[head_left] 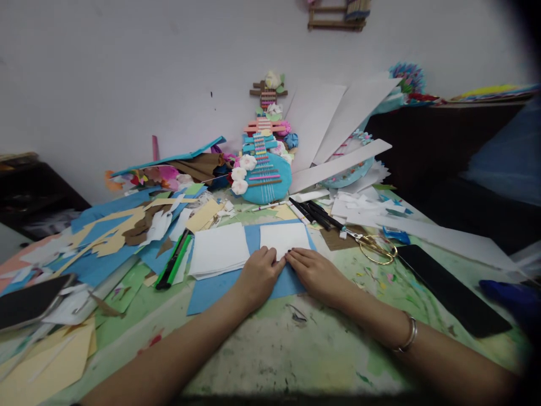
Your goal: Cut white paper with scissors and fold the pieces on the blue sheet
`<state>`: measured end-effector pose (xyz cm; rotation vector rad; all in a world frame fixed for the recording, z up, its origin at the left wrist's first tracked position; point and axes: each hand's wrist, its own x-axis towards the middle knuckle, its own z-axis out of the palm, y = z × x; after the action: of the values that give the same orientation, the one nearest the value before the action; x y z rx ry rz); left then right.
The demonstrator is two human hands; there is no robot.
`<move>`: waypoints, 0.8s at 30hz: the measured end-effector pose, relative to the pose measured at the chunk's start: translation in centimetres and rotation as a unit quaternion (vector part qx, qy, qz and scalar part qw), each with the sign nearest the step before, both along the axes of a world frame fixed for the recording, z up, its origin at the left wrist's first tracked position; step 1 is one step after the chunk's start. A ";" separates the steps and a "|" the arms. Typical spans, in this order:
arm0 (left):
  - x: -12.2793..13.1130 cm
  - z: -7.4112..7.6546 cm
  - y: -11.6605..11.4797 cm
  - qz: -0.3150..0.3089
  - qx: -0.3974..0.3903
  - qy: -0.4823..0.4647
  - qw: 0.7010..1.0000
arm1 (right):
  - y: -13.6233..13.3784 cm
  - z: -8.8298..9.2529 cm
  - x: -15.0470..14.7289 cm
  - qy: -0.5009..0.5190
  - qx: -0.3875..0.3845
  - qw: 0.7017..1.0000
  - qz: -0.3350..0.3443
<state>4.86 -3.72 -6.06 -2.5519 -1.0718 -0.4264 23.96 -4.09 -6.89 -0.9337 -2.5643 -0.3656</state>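
A white paper square [285, 235] lies on a blue sheet [211, 296] right in front of me. At its near edge, the fingers of my left hand [262, 276] are curled down, the index finger reaching toward the other hand. From the other side, the fingers of my right hand [315, 273] lie close together and press on the same edge. The two hands almost meet at the fingertips, and they hide part of the paper's front edge. Just left of them, a stack of white paper squares [220, 251] rests partly on the blue sheet.
A green and black cutter [174, 260] lies left of the stack, among paper scraps [127, 231]. Black pens [319, 214], gold-handled scissors [376, 248] and a long black object [452, 290] are to the right. Blue lute-shaped paper crafts [270, 180] lean at the wall. A phone [34, 301] sits far left.
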 end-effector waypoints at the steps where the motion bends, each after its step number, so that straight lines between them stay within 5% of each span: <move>1: 0.0 0.0 0.0 -0.004 0.000 -0.002 1.000 | -0.1 0.1 0.0 -0.004 -0.003 1.000 -0.006; 19: -0.2 -0.2 0.0 -0.004 -0.022 -0.024 0.999 | -0.2 2.2 1.5 0.018 -0.035 0.984 -0.176; 24: -0.2 -0.2 -0.1 -0.003 -0.034 0.007 0.999 | -0.4 1.7 0.8 0.043 0.027 0.992 -0.116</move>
<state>4.65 -3.86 -6.30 -2.6140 -1.0901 -0.3793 24.74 -4.48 -5.21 -1.2049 -2.3620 -0.4482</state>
